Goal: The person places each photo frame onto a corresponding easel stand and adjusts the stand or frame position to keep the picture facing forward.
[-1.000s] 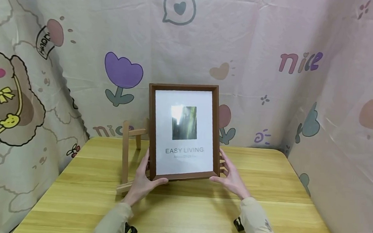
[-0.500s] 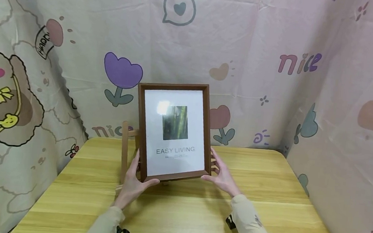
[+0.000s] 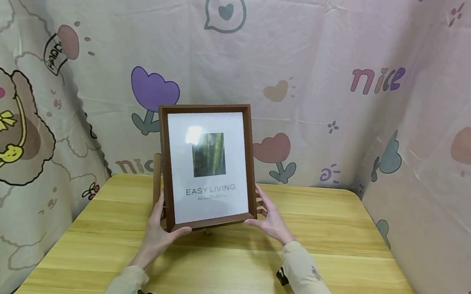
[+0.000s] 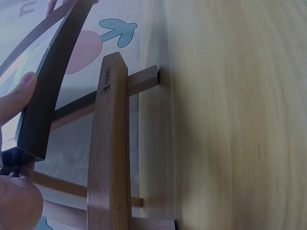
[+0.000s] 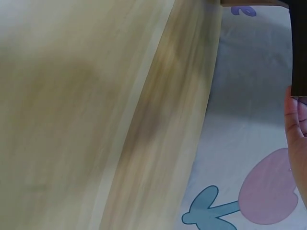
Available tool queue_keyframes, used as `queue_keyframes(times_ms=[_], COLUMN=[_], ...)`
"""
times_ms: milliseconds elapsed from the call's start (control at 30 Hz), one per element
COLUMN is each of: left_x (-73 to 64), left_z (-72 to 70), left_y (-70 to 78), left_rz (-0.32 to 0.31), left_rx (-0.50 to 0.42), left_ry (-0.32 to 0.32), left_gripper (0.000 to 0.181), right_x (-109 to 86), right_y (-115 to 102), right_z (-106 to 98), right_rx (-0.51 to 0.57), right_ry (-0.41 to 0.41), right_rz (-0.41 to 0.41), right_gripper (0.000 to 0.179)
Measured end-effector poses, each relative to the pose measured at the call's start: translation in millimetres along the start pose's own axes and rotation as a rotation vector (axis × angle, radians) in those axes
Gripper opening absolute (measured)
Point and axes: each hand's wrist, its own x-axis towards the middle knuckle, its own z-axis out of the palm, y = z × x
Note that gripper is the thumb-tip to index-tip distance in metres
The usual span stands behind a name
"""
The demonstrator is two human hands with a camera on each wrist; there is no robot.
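A brown picture frame [image 3: 207, 165] with a white "EASY LIVING" sheet is held up off the table, its top tilted a little to the left. At its lower left corner, my left hand [image 3: 157, 239] grips it, thumb over the front edge and fingers behind. My right hand [image 3: 272, 222] grips the lower right corner the same way. Behind the picture frame stands a wooden easel [image 4: 109, 143], mostly hidden in the head view, where one upright shows at the left. In the left wrist view the picture frame [image 4: 55, 79] is apart from the easel's front ledge.
A wooden table [image 3: 314, 252] with light boards lies under the hands. Patterned cloth [image 3: 323, 56] hangs behind the table and along both sides. Black wrist cameras sit at both sleeves.
Both hands have carried the picture frame to the left, so it now covers most of the easel. The picture frame leans slightly more to the left.
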Motion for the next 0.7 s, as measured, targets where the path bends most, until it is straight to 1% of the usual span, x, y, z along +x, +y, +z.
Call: queue_keyframes(times_ms=[167, 233, 433, 500, 633, 700], left_x=[-3.1, -3.8, -5.0, -6.2, -9.5, -11.0], left_z=[-6.8, -8.9, -16.1, -19.3, -25.4, -27.9], left_y=[-0.1, -0.6, -4.2, -5.1, -7.7, -9.0], left_rz=[-0.045, -0.053, -0.021, -0.015, -0.03, -0.04], left_rx=[0.028, 0.024, -0.019, -0.009, 0.015, 0.01], left_ry=[-0.001, 0.001, 0.03, 0.044, 0.059, 0.058], left_gripper=[0.129, 0.129, 0.13, 0.131, 0.131, 0.131], right_x=[4.4, 5.7, 10.7, 12.8, 16.4, 17.7], right_y=[-2.1, -2.4, -4.2, -4.3, -3.9, -3.8], right_z=[5.5, 7.7, 16.4, 20.2, 27.6, 31.0], right_rx=[-0.005, -0.015, 0.009, 0.021, 0.027, 0.028], right_ry=[-0.009, -0.009, -0.023, -0.035, -0.058, -0.064], right_rz=[0.003, 0.0, -0.018, -0.018, -0.013, -0.016], right_gripper=[0.113, 0.113, 0.113, 0.113, 0.112, 0.113])
